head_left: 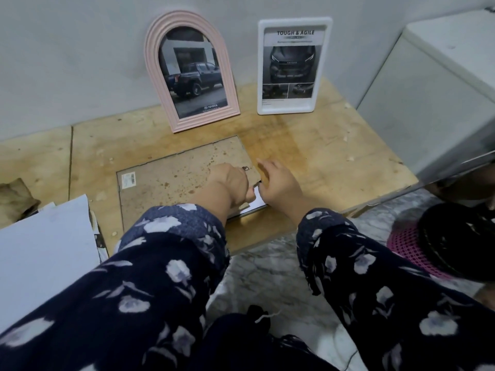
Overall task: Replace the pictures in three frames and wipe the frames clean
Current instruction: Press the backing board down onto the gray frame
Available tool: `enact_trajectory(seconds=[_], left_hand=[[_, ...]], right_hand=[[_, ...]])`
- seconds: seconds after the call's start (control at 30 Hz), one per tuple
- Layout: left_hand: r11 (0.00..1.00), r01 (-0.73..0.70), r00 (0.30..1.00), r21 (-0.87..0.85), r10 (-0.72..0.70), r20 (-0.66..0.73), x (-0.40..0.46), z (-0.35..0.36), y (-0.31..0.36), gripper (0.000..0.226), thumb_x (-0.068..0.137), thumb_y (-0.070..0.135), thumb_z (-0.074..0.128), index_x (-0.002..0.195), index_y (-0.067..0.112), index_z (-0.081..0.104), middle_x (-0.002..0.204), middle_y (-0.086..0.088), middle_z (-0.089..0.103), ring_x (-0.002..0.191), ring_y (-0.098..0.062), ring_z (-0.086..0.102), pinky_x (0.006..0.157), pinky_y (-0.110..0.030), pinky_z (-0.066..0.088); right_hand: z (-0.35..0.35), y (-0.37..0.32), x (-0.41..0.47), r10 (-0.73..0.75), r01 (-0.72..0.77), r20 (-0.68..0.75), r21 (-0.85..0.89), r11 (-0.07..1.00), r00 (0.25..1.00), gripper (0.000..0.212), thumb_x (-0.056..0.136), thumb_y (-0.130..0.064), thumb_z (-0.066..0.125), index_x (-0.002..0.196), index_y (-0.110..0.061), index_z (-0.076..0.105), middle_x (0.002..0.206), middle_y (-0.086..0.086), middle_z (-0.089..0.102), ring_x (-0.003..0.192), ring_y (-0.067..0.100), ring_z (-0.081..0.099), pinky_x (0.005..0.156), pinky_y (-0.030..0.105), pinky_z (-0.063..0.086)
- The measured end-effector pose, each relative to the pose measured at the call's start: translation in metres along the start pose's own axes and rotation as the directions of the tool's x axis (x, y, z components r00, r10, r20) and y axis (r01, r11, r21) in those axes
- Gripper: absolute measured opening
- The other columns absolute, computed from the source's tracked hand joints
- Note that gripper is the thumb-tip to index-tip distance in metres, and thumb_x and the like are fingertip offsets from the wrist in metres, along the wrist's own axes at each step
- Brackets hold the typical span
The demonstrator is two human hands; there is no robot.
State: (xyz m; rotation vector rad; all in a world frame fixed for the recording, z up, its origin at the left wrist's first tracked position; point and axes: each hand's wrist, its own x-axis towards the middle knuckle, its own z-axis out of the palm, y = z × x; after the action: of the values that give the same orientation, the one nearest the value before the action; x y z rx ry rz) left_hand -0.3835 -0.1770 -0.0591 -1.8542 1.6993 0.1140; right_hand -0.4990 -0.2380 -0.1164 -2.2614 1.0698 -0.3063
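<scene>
A rectangular frame (pixel 171 180) lies face down on the wooden board, its stained brown backing up. My left hand (pixel 230 183) presses on the backing near its right edge, fingers curled. Beside it, my right hand (pixel 278 183) rests at that frame's right corner, where a white sheet (pixel 258 200) sticks out from under the backing. A pink arched frame (pixel 187 73) with a blue pickup picture leans on the wall. To its right stands a white frame (pixel 293 66) with a dark car poster.
A white paper stack (pixel 45 253) lies at the left. A white cabinet (pixel 439 84) stands at the right, a pink mesh basket (pixel 409 245) beside it on the marble floor. The wooden board (pixel 321 162) ends near my arms.
</scene>
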Motion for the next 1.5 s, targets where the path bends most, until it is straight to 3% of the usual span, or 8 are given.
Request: enact_trajectory(seconds=[0.1,0.3,0.43,0.6,0.93,1.1,1.23,1.5], left_hand=[[1.000,-0.018,1.000,0.023,0.018,-0.019,-0.001,0.000,-0.002,0.047,0.102,0.045,0.025,0.110,0.009,0.055,0.095,-0.007,0.049,0.070,-0.020,0.043,0.063,-0.031,0.038],[0.993,0.075,0.993,-0.090,-0.083,-0.085,-0.013,0.010,0.002,0.048,0.101,0.050,0.027,0.119,0.010,0.048,0.089,-0.006,0.048,0.080,-0.022,0.048,0.065,-0.031,0.038],[0.929,0.140,0.985,-0.343,-0.166,-0.046,-0.016,0.050,-0.004,0.090,0.086,0.078,0.015,0.152,0.017,0.021,0.157,-0.011,0.024,0.133,-0.029,0.036,0.099,-0.045,0.034],[0.886,0.109,0.983,-0.451,-0.163,-0.082,-0.050,0.097,-0.014,0.110,0.060,0.094,0.004,0.153,0.035,-0.011,0.161,0.010,-0.013,0.150,-0.020,-0.004,0.115,-0.061,0.001],[0.924,0.156,0.977,-0.348,-0.197,-0.083,-0.071,0.111,-0.026,0.095,0.081,0.080,0.013,0.155,0.022,-0.004,0.163,0.000,-0.003,0.148,-0.032,0.007,0.112,-0.051,0.028],[0.932,0.146,0.977,-0.331,-0.189,-0.100,-0.070,0.111,-0.027,0.091,0.086,0.076,0.013,0.156,0.020,0.001,0.163,-0.002,0.001,0.148,-0.033,0.012,0.110,-0.048,0.032],[0.928,0.144,0.978,-0.344,-0.187,-0.094,-0.071,0.109,-0.027,0.091,0.086,0.076,0.014,0.156,0.019,0.002,0.163,-0.002,0.002,0.148,-0.032,0.013,0.112,-0.046,0.030],[0.903,0.150,0.973,-0.402,-0.208,-0.104,-0.077,0.110,-0.027,0.091,0.086,0.076,0.026,0.154,0.017,0.012,0.163,0.001,0.009,0.148,-0.028,0.015,0.112,-0.044,0.028]], right_hand=[[-0.005,-0.008,0.011,-0.122,0.153,0.121,-0.300,0.942,0.985,0.051,0.091,-0.007,0.047,0.141,-0.014,0.043,0.149,0.001,0.039,0.132,0.024,0.037,0.105,0.033,0.036],[-0.007,-0.019,0.025,-0.159,0.254,0.206,-0.613,0.748,0.966,0.020,0.087,-0.009,0.057,0.107,-0.015,0.060,0.114,-0.001,0.060,0.106,0.022,0.053,0.063,0.032,0.042],[-0.004,-0.021,0.023,-0.131,0.221,0.189,-0.613,0.758,0.973,0.023,0.088,-0.005,0.054,0.107,-0.016,0.059,0.105,0.000,0.060,0.089,0.024,0.060,0.057,0.030,0.035],[-0.005,-0.022,0.017,-0.152,0.218,0.162,-0.566,0.795,0.975,0.032,0.087,0.002,0.047,0.113,-0.013,0.059,0.109,0.004,0.059,0.092,0.027,0.061,0.063,0.032,0.043],[-0.003,-0.024,0.011,-0.148,0.226,0.178,-0.604,0.764,0.973,0.044,0.085,0.006,0.047,0.125,-0.011,0.051,0.123,0.006,0.055,0.099,0.030,0.059,0.068,0.033,0.041],[0.002,-0.022,-0.004,-0.157,0.277,0.239,-0.640,0.717,0.958,0.061,0.089,-0.021,0.045,0.147,-0.016,0.027,0.154,0.003,0.028,0.140,0.024,0.027,0.117,0.044,0.018],[0.011,-0.036,-0.021,-0.227,0.389,0.334,-0.578,0.718,0.915,0.069,0.088,-0.027,0.048,0.150,-0.019,0.019,0.158,0.000,0.019,0.146,0.017,0.014,0.120,0.043,0.003],[0.037,-0.074,-0.024,-0.143,0.373,0.414,-0.551,0.747,0.899,0.068,0.093,-0.010,0.049,0.151,-0.010,0.013,0.160,0.008,0.007,0.148,0.024,0.004,0.119,0.038,0.016]])
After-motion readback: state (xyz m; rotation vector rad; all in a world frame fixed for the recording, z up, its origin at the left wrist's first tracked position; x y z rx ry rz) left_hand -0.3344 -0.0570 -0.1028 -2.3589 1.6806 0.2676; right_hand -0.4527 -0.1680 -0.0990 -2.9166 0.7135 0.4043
